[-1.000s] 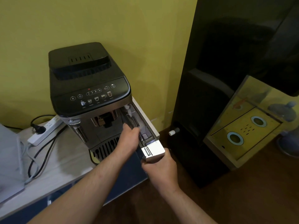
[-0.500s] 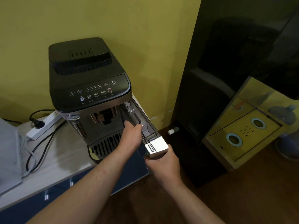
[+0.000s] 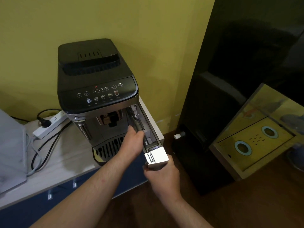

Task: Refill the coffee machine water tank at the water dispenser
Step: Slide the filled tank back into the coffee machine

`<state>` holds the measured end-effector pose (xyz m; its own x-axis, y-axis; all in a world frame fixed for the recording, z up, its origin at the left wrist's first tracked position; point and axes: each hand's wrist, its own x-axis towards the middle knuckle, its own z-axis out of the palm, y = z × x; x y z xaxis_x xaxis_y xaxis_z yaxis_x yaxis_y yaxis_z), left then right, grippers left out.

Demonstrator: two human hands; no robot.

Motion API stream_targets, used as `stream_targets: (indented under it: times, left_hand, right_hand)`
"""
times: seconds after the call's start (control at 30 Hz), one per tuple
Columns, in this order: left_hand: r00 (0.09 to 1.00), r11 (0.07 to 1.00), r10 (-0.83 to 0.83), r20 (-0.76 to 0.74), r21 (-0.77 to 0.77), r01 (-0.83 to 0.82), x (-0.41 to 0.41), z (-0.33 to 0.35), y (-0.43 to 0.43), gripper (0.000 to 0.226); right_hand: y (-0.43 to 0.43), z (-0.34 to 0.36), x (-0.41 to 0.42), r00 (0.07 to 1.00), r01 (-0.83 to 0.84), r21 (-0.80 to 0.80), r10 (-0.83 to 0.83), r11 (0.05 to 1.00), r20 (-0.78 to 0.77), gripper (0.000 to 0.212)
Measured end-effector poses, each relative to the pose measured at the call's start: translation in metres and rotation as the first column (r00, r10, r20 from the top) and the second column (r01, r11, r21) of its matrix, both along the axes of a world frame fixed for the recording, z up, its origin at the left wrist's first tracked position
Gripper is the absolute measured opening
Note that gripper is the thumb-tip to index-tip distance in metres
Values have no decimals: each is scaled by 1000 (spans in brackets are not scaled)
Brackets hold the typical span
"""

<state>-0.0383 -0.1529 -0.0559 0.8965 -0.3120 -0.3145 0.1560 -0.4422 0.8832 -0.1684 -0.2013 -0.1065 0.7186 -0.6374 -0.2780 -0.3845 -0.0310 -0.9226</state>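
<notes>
A black and silver coffee machine (image 3: 97, 83) stands on a white counter (image 3: 49, 163) against the yellow wall. Its clear water tank (image 3: 141, 122) is drawn partly forward out of the machine's right side, its silver front end (image 3: 156, 157) past the counter edge. My left hand (image 3: 131, 143) holds the tank's left wall, fingers curled over its rim. My right hand (image 3: 162, 178) grips the silver front end from below. No water dispenser is plainly in view.
A white power strip (image 3: 49, 125) with a black plug and cables lies left of the machine. A grey box (image 3: 11, 150) sits at the far left. A tall black cabinet (image 3: 238, 79) stands right of the counter, a yellow panel (image 3: 256, 137) leaning on it. Brown floor lies below.
The tank has slid further forward out of the machine, both hands moving with it. A red warning light now shows on the control panel.
</notes>
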Motion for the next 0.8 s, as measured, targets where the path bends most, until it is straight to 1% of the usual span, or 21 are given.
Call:
stream_targets:
  times: [0.1,0.17,0.2,0.27,0.33,0.4,0.5,0.6,0.7,0.77,0.8]
  left_hand:
    - [1000,1000,17,11,5,-17,1,-2,-3,36]
    - [1000,1000,22,12,16,-22,1,-6,-4,44]
    - [1000,999,22,12,24,-22,0,-8,-4,44]
    - [999,999,31,22,23,-31,-2,-10,-5,36]
    - [998,999,48,40,21,-49,-1,-7,-5,29]
    - [998,998,40,54,55,-43,4,-4,-5,28]
    - [998,995,14,68,99,-20,6,-2,0,28]
    - [999,998,53,11,28,-53,3,-5,4,27]
    - [994,992,100,-53,-75,-104,-6,-4,5,38]
    - [973,957,205,-102,-188,-222,-21,-6,6,40]
    - [954,923,275,-122,-245,-298,-33,-7,6,35]
  right_hand:
    - [-10,3,-1,998,-63,-39,63,997,-14,60]
    - [-20,4,-3,989,-146,-55,143,988,-44,59]
    - [-26,4,-4,979,-199,-66,194,978,-64,59]
    - [-38,8,-2,950,-310,-66,306,948,-64,62]
    - [-50,11,1,913,-409,-13,409,913,-13,69]
    - [-62,11,6,869,-494,6,494,869,32,71]
    - [-72,4,14,797,-603,4,602,798,39,68]
    - [-80,-4,19,755,-655,-15,655,755,33,62]
    - [-88,-6,23,717,-694,-24,694,719,70,54]
    - [-92,-6,24,697,-712,-33,712,701,83,50]
    - [-93,-5,25,690,-719,-41,720,694,78,48]
